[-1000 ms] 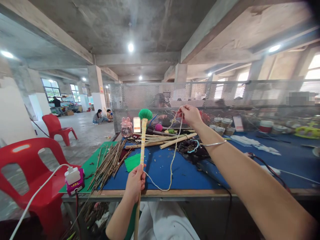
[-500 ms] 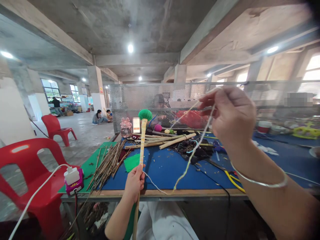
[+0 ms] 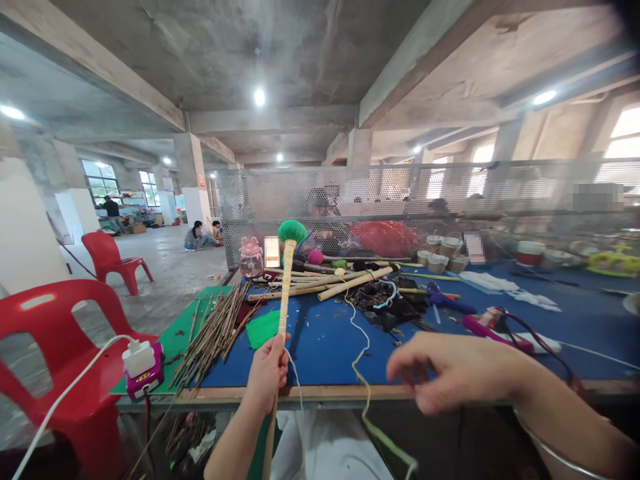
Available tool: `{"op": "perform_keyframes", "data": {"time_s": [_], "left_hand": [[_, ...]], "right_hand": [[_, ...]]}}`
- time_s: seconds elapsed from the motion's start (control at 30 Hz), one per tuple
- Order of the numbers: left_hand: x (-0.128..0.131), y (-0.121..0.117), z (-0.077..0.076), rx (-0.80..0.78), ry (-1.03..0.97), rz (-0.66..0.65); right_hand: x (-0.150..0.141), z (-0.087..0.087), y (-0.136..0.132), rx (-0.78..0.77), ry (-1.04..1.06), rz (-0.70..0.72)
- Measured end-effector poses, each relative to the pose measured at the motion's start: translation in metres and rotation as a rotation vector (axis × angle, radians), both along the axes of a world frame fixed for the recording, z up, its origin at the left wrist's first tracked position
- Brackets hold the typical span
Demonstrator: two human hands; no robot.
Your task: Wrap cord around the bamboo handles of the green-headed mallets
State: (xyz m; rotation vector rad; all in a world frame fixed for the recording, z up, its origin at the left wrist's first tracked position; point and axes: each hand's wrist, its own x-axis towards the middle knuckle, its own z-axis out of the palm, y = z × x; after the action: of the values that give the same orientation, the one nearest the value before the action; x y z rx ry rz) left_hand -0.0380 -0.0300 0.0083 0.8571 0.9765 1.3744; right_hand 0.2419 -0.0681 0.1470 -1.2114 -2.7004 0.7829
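My left hand (image 3: 270,368) is closed around a yarn-wrapped stick (image 3: 285,287), held upright with a round green head (image 3: 293,231) on top. Yellow and white yarn is wound about the stick's upper part. From beside my left fingers a loose white strand hangs past the table edge. More yarn (image 3: 361,381), pale yellow-green, runs from a small ball (image 3: 340,272) across the table and droops over the front edge. To the right, my right hand (image 3: 445,370) hovers by that edge with fingers bent and apart, slightly blurred, with nothing visible in it.
Thin twigs (image 3: 215,330) lie heaped at left near a green piece (image 3: 263,328). Thicker sticks (image 3: 357,283), a black plastic bag (image 3: 387,307) and a purple tool (image 3: 500,331) lie on the blue table. A red chair (image 3: 65,340) stands left. People are beyond the mesh screen (image 3: 280,190).
My right hand has dropped from high up to near the table edge and released the yarn it held. The yarn now hangs slack. My left hand still grips the stick.
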Motion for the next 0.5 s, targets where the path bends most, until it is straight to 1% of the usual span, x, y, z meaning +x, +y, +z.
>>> {"op": "perform_keyframes", "data": {"time_s": [0.03,0.07,0.13,0.17,0.23,0.3,0.37,0.4,0.43,0.5], "left_hand": [[0.000,0.000,0.000,-0.012,-0.002,-0.001],[0.001,-0.001,0.000,-0.021,-0.005,0.000],[0.001,-0.001,-0.001,-0.032,-0.015,0.008],[0.001,-0.002,-0.001,-0.037,-0.023,0.012],[0.000,-0.002,-0.002,-0.062,-0.047,0.012],[-0.002,-0.002,-0.003,-0.115,-0.067,0.022],[-0.004,-0.002,-0.004,-0.176,-0.081,0.059],[-0.005,-0.001,-0.005,-0.204,-0.089,0.070],[-0.006,0.000,-0.006,-0.232,-0.098,0.077],[-0.006,0.001,-0.009,-0.272,-0.106,0.090]], "right_hand": [[0.001,-0.007,0.021,-0.015,0.021,-0.062],[0.001,-0.013,0.045,0.021,0.073,-0.133],[-0.001,-0.026,0.100,0.054,0.135,-0.282],[-0.003,-0.032,0.129,0.071,0.134,-0.346],[-0.007,-0.044,0.186,0.095,0.090,-0.486],[-0.013,-0.053,0.237,0.214,-0.023,-0.656],[-0.019,-0.061,0.278,0.332,-0.137,-0.801],[-0.023,-0.065,0.295,0.360,-0.183,-0.854],[-0.026,-0.068,0.309,0.363,-0.218,-0.890],[-0.031,-0.075,0.332,0.323,-0.260,-0.895]]}}
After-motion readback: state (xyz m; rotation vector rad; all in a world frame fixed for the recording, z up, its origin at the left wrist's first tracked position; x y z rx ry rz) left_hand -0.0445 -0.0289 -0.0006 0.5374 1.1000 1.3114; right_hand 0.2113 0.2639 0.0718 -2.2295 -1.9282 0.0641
